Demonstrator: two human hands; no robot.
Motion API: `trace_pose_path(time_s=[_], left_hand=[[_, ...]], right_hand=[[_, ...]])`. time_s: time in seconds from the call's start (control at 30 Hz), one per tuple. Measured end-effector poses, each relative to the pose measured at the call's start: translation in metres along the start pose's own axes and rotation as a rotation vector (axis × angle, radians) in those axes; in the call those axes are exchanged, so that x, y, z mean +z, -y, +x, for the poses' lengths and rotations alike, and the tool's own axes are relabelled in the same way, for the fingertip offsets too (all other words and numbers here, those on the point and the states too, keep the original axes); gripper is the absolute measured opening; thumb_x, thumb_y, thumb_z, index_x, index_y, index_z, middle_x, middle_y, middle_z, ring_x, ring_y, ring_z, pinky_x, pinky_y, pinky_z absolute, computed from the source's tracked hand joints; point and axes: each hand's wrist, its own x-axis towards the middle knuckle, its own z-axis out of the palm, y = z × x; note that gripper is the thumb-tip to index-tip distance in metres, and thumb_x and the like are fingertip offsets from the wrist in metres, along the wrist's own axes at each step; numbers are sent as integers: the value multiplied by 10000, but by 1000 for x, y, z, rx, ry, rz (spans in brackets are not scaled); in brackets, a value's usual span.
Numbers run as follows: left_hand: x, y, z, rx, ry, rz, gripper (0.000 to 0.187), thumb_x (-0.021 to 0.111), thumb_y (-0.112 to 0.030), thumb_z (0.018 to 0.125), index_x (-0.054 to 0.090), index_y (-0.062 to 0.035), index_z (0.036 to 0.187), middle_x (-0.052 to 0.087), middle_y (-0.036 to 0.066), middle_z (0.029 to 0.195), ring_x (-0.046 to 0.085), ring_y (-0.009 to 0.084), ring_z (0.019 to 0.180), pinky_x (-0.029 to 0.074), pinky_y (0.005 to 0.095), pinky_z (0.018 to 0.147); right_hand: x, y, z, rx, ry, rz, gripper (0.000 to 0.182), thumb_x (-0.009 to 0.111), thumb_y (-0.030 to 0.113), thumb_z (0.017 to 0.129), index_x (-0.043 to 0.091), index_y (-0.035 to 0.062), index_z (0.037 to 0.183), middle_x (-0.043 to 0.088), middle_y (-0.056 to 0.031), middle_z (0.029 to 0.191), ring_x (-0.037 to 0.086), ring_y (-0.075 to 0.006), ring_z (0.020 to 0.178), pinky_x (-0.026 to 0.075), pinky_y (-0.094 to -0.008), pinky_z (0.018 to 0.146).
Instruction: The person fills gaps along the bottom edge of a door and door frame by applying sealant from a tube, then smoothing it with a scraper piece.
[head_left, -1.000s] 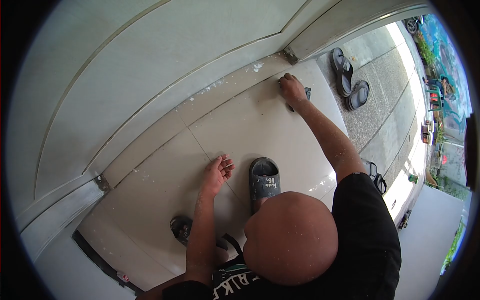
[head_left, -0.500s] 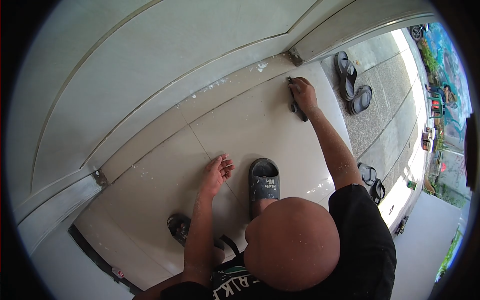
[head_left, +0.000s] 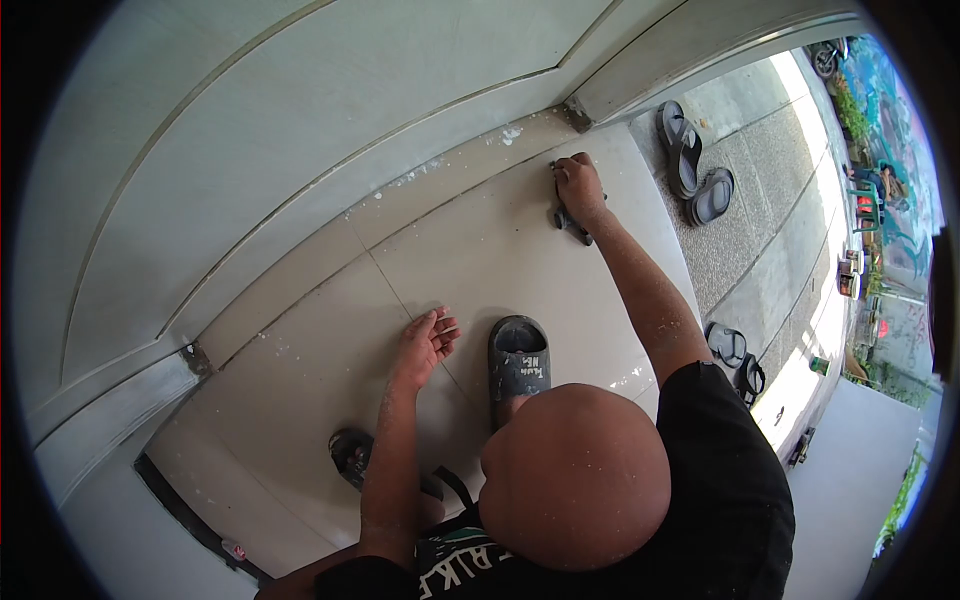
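Note:
My right hand [head_left: 580, 186] is closed around a dark tool [head_left: 573, 228] at the far end of the tiled floor, near the doorway. Two spread, handle-like ends stick out below the fingers, and a short dark tip shows above them; the grip hides its middle, so I cannot tell its kind. Nearer to me, my left hand [head_left: 424, 345] hovers over the tiles, fingers apart and loosely bent, holding nothing. A dark slide sandal [head_left: 520, 362] with white lettering is on one foot, just right of that hand. The other sandal [head_left: 350, 455] shows beside my left forearm.
A pale panelled door [head_left: 330, 110] borders the floor on the far side, with white paint spots [head_left: 425, 172] along its base. Outside on the right lie grey flip-flops [head_left: 682, 150] and dark sandals [head_left: 748, 378]. A small pinkish object [head_left: 233, 550] sits at lower left.
My right hand and the tool have shifted slightly left in view, and more of the tool's spread ends now shows. The whole view has also moved a little; my left hand stays much the same.

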Motion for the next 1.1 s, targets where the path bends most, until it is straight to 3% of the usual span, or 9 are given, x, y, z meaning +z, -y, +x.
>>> trace_pose_path(time_s=[0.3,0.43,0.57,0.7,0.77,0.83,0.9,1.03,1.1], left_hand=[[-2,1,0,25,2,-3,271,513,-311,1044,627,-124,1203,686,45,1060,671,182,945,517,311,782],[-5,5,-1,26,-4,-14,281,519,-325,1041,624,-127,1212,686,45,1059,670,182,947,517,312,783],[-2,7,-2,26,7,-19,291,515,-330,1041,622,-124,1217,685,49,1062,669,182,950,517,316,784],[-3,4,-2,20,14,-1,296,503,-326,1045,614,-119,1224,682,51,1057,669,184,952,516,320,781],[-2,-1,-1,37,32,12,295,499,-322,1046,611,-117,1225,682,51,1055,669,184,951,516,321,778],[-2,3,-2,18,-6,7,294,499,-323,1046,607,-122,1231,682,50,1052,669,182,952,512,318,780],[0,2,-2,30,-11,11,295,497,-322,1046,606,-121,1232,682,51,1053,668,182,952,510,318,784],[4,2,-6,38,-26,22,305,490,-325,1048,603,-111,1235,682,55,1051,666,183,949,506,321,791],[2,5,-5,25,-19,17,308,488,-326,1049,603,-109,1234,681,55,1049,666,184,945,506,323,789]], right_hand=[[-7,6,7,-111,52,-19,168,631,124,893,717,29,1002,628,-178,1049,630,-384,960,512,-443,844],[-11,0,14,58,23,-131,161,590,94,861,706,43,959,600,-187,1064,621,-387,993,506,-460,874],[-16,16,-6,-182,176,-55,196,555,113,881,715,43,970,605,-189,1048,615,-385,1004,504,-463,872],[-4,14,7,121,-24,-114,173,562,112,879,702,57,966,587,-149,1084,600,-354,1058,509,-438,885],[1,25,-5,-182,105,-90,197,600,132,900,726,64,1035,588,-155,1116,611,-361,1027,509,-438,865],[-16,25,-6,-131,132,-112,199,597,134,896,729,69,1029,567,-167,1125,610,-365,1028,511,-440,877],[-21,14,10,184,-15,-211,194,552,163,904,701,87,1001,555,-159,1103,592,-356,1090,523,-435,878],[-13,28,-12,-94,145,-161,220,546,179,909,731,116,1011,525,-157,1182,595,-356,1063,529,-444,860],[-22,9,-12,-65,157,-169,233,554,180,902,739,122,1032,501,-162,1202,596,-364,1055,527,-449,866]])
